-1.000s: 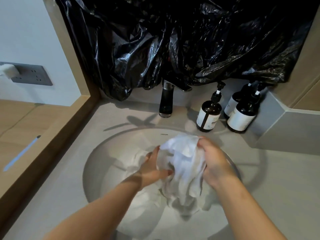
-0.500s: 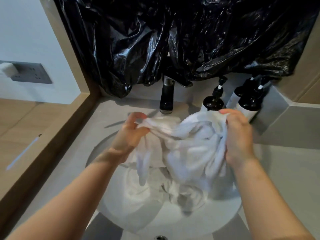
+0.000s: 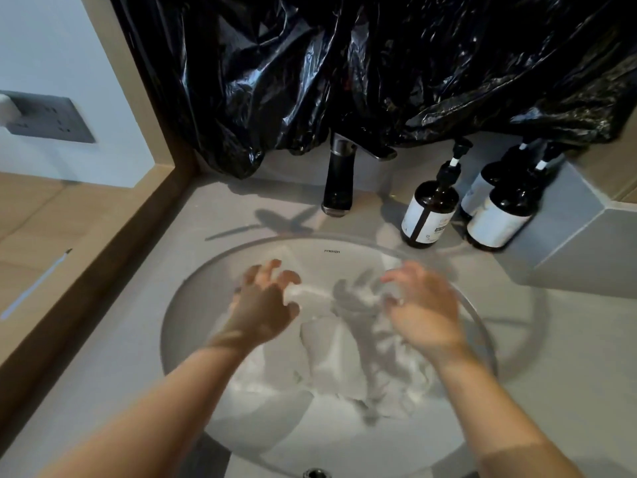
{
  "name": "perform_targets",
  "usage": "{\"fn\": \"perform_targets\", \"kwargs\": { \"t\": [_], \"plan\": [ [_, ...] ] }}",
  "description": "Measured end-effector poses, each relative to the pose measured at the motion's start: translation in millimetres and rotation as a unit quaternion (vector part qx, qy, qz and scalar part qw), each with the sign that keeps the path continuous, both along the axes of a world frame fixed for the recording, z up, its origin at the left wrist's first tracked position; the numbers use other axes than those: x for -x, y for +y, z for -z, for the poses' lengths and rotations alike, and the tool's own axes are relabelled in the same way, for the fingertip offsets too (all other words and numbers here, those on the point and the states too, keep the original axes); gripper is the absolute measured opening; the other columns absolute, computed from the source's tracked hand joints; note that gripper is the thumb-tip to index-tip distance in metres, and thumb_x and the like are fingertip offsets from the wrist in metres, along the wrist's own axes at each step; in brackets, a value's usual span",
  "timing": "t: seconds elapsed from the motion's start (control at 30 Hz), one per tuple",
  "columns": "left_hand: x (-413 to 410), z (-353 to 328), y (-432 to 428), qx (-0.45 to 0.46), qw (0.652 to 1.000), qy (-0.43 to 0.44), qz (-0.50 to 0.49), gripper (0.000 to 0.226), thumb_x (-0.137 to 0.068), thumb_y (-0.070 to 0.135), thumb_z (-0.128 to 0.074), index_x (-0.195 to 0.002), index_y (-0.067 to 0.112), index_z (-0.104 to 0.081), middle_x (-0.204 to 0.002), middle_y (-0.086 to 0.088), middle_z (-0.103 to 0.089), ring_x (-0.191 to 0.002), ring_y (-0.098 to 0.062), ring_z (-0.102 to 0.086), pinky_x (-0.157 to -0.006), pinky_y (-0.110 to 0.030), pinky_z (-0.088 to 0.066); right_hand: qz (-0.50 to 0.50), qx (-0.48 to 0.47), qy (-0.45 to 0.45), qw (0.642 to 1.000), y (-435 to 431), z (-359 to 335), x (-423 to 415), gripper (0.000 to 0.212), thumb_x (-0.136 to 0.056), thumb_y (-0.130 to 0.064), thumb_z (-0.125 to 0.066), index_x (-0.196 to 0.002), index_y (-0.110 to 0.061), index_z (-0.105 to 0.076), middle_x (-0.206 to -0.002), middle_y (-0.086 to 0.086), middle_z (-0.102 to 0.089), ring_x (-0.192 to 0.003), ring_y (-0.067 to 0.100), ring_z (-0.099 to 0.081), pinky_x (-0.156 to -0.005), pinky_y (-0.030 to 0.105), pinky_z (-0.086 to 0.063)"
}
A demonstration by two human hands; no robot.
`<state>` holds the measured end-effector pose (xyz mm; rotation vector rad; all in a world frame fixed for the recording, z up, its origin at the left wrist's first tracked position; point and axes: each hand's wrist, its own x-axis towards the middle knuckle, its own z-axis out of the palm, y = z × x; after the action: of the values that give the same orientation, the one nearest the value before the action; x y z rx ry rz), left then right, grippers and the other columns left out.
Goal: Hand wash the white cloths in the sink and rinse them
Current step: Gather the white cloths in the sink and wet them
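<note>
White cloths (image 3: 341,353) lie crumpled in the round sink basin (image 3: 193,294), spread across its middle and right side. My left hand (image 3: 265,301) hovers over the left part of the cloths with fingers spread and loosely bent, holding nothing. Over the right part, my right hand (image 3: 424,308) is blurred by motion, its fingers spread and empty. Both hands are just above the cloth. The black faucet (image 3: 339,182) stands behind the basin, and no water runs from it.
Three dark pump bottles (image 3: 431,212) with white labels stand on the grey counter (image 3: 113,357) at the back right. Black plastic sheeting (image 3: 344,63) hangs above the faucet. A wooden ledge (image 3: 86,257) borders the left side. A grey raised block (image 3: 582,243) sits at the right.
Both hands let go of the cloth they had lifted and stretched above the basin. The cloth has dropped into the sink, and the hands are now open above it.
</note>
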<state>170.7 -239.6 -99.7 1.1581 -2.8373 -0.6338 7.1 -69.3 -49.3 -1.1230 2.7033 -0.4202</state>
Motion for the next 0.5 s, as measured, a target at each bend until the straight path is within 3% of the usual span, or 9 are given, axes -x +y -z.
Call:
{"fn": "perform_targets", "kwargs": {
  "t": [0.1,0.13,0.17,0.2,0.27,0.33,0.4,0.47,0.5],
  "plan": [
    [5.7,36.8,13.3,-0.021,0.990,-0.117,0.071,0.058,-0.085,0.054,-0.050,-0.139,0.050,-0.028,-0.153,0.001,-0.018,-0.142,-0.029,-0.012,-0.108,-0.048,-0.029,-0.054,-0.160,-0.131,0.977,-9.4,42.2,-28.8,0.055,-0.086,-0.043,-0.054,-0.136,-0.045,-0.032,-0.155,-0.006,-0.017,-0.143,0.027,-0.012,-0.110,0.051,-0.016],
    [4.6,46.3,15.0,-0.016,0.988,-0.136,0.072,0.052,-0.086,0.050,-0.051,-0.136,0.048,-0.035,-0.146,0.003,-0.026,-0.137,-0.029,-0.021,-0.102,-0.045,-0.035,-0.062,-0.210,-0.126,0.968,-8.7,56.5,-34.7,0.054,-0.086,-0.045,-0.051,-0.136,-0.046,-0.030,-0.152,-0.004,-0.022,-0.141,0.029,-0.018,-0.109,0.055,-0.019],
    [2.6,53.3,14.7,-0.024,0.994,-0.097,0.052,0.039,-0.087,0.044,-0.052,-0.125,0.045,-0.047,-0.134,0.004,-0.037,-0.128,-0.029,-0.033,-0.092,-0.038,-0.040,-0.061,-0.220,-0.115,0.967,-7.4,66.5,-35.6,0.046,-0.087,-0.043,-0.048,-0.130,-0.045,-0.035,-0.144,-0.003,-0.035,-0.134,0.028,-0.030,-0.106,0.055,-0.025],
    [1.9,54.4,13.1,-0.051,0.998,-0.033,0.013,0.028,-0.085,0.040,-0.049,-0.112,0.041,-0.057,-0.119,0.004,-0.048,-0.116,-0.027,-0.044,-0.081,-0.031,-0.041,-0.045,-0.172,-0.114,0.977,-7.4,69.6,-33.7,0.034,-0.086,-0.039,-0.048,-0.120,-0.041,-0.044,-0.130,-0.003,-0.048,-0.124,0.025,-0.043,-0.102,0.050,-0.033],
    [2.7,43.6,7.5,-0.073,0.990,0.115,-0.032,0.031,-0.079,0.040,-0.041,-0.090,0.027,-0.067,-0.093,0.002,-0.059,-0.091,-0.027,-0.059,-0.072,-0.027,-0.042,-0.008,0.008,-0.166,0.986,-10.5,63.9,-27.0,0.015,-0.084,-0.022,-0.054,-0.096,-0.031,-0.056,-0.103,-0.003,-0.063,-0.101,0.020,-0.058,-0.089,0.035,-0.046],
    [6.0,23.3,-4.7,-0.085,0.958,0.265,-0.068,0.028,-0.077,0.034,-0.042,-0.081,0.017,-0.065,-0.080,-0.001,-0.062,-0.077,-0.023,-0.061,-0.071,-0.023,-0.045,0.006,0.200,-0.172,0.965,-12.7,46.7,-21.3,0.027,-0.079,-0.001,-0.057,-0.088,-0.026,-0.061,-0.092,-0.003,-0.066,-0.089,0.014,-0.060,-0.079,0.020,-0.045],
    [2.7,-6.3,-5.7,-0.060,0.931,0.348,-0.096,0.016,-0.079,0.017,-0.047,-0.084,0.017,-0.062,-0.079,0.006,-0.060,-0.073,-0.010,-0.055,-0.070,-0.014,-0.042,-0.008,0.329,-0.182,0.927,-10.5,20.6,-21.5,0.035,-0.077,0.007,-0.056,-0.091,-0.023,-0.063,-0.093,-0.006,-0.065,-0.084,-0.002,-0.057,-0.074,0.007,-0.040],
    [-4.5,-25.2,-5.8,0.001,0.944,0.331,-0.006,0.016,-0.083,0.013,-0.050,-0.089,0.011,-0.065,-0.085,0.004,-0.063,-0.078,-0.012,-0.058,-0.074,-0.021,-0.046,-0.056,0.272,-0.197,0.940,-5.8,10.0,-17.0,0.031,-0.081,0.002,-0.056,-0.094,-0.025,-0.061,-0.092,-0.006,-0.063,-0.083,-0.008,-0.055,-0.071,0.005,-0.039],
    [-7.8,-29.1,-7.4,0.012,0.971,0.223,0.081,0.018,-0.087,0.015,-0.051,-0.095,0.009,-0.066,-0.092,-0.002,-0.066,-0.086,-0.018,-0.061,-0.078,-0.028,-0.048,-0.095,0.142,-0.197,0.966,-3.9,8.8,-13.7,0.027,-0.083,-0.005,-0.058,-0.095,-0.029,-0.059,-0.094,-0.004,-0.063,-0.083,-0.006,-0.056,-0.072,0.010,-0.041]
  ]
}}
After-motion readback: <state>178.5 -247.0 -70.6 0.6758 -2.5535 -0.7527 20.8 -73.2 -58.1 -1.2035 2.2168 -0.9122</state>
